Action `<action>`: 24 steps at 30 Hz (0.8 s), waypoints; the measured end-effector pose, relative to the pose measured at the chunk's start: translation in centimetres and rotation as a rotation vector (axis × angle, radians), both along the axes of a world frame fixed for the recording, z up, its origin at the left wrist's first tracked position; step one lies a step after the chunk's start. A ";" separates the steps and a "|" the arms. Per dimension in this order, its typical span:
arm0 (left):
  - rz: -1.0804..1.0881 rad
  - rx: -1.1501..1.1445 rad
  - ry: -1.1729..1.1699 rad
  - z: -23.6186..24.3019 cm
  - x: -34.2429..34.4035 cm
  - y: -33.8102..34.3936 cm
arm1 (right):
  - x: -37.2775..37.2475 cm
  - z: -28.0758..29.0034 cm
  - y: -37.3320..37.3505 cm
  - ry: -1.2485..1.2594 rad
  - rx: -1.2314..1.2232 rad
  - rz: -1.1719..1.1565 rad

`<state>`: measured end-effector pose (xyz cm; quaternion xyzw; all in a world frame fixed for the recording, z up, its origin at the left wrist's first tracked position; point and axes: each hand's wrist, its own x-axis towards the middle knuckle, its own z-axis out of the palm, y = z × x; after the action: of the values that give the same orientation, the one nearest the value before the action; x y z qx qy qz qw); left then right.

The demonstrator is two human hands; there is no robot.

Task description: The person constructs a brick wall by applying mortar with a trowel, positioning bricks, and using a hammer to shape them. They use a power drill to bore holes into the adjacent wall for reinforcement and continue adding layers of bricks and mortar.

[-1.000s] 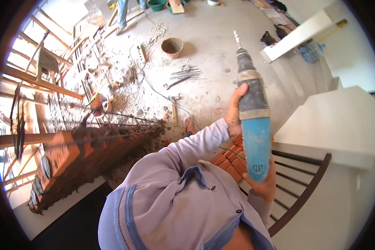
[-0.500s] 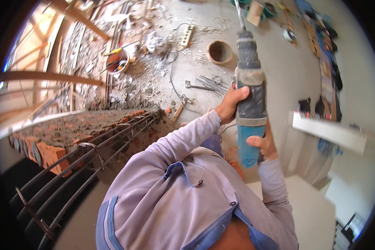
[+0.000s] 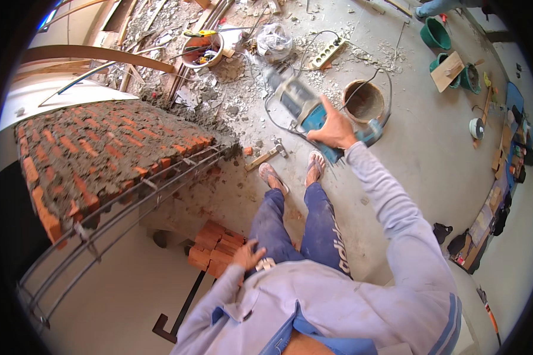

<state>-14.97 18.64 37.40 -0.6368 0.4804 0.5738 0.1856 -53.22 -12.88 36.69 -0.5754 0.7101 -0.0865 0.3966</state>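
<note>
My right hand [image 3: 337,127] is wrapped around a blue and grey rotary hammer drill [image 3: 299,100], low over the concrete floor. The drill tilts, its chuck end toward the upper left and slightly blurred; I cannot make out a bit in it. A dark power cord loops around the tool. My left hand [image 3: 249,255] hangs beside my left thigh with its fingers apart and nothing in it. Just left of that hand lies a stack of orange bricks [image 3: 210,245]. Ahead of my feet is a wooden-handled hammer [image 3: 265,158].
A brick wall [image 3: 112,142] smeared with mortar, edged by steel rebar [image 3: 154,184], stands at left. Beyond it are a bucket of tools [image 3: 202,50], rubble and a power strip [image 3: 327,54]. A round bucket [image 3: 363,100] sits past the drill; green buckets [image 3: 436,34] stand far right.
My left hand has let go of the drill and dropped to my side. The right hand now holds it alone, lowered and swung leftward from pointing straight ahead. The view has shifted.
</note>
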 end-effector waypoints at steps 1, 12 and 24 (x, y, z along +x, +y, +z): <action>0.028 -0.093 -0.034 -0.7 -0.6 3.1 | 0.8 -2.6 0.2 -0.052 0.117 -0.012; 1.214 0.054 0.376 -9.7 -8.9 -7.3 | 3.4 -13.9 3.5 0.061 0.272 0.468; 1.473 0.025 1.276 -7.5 -14.0 -18.8 | 6.7 -4.4 8.5 -0.849 0.132 -0.055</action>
<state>-29.01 -0.20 29.93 -0.3452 -0.0340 0.7885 -0.5079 -46.52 -4.35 32.27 -0.4429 0.5030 -0.2803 0.6872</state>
